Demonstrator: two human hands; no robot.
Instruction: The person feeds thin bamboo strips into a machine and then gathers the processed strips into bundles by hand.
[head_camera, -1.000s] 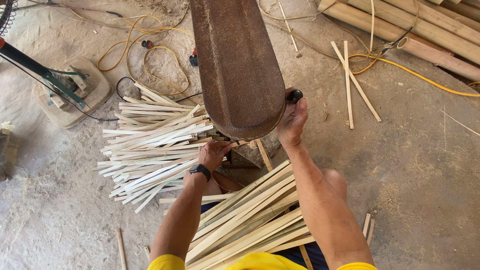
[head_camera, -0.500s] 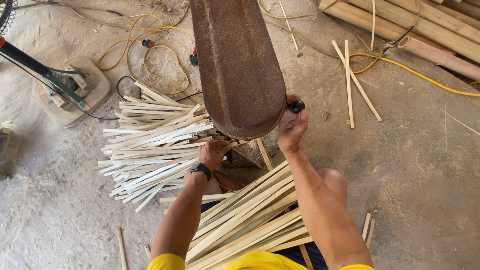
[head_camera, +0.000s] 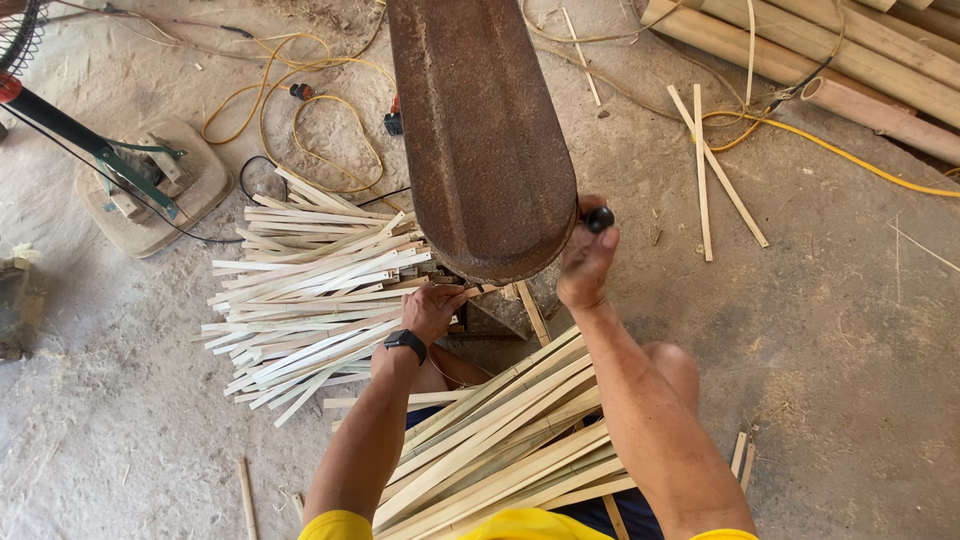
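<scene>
Nearest, a bundle of bamboo slats (head_camera: 500, 440) lies across the lap, below both hands. The left hand (head_camera: 432, 308) pinches a bamboo strip (head_camera: 487, 292) under the rusty machine housing (head_camera: 480, 140). The right hand (head_camera: 585, 262) grips a black knob (head_camera: 599, 218). Left of the left hand lies a pile of split strips (head_camera: 300, 290).

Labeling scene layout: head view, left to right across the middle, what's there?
Fan base → pile of split strips → left hand → rusty machine cover → right hand on black knob → crossed slats.
</scene>
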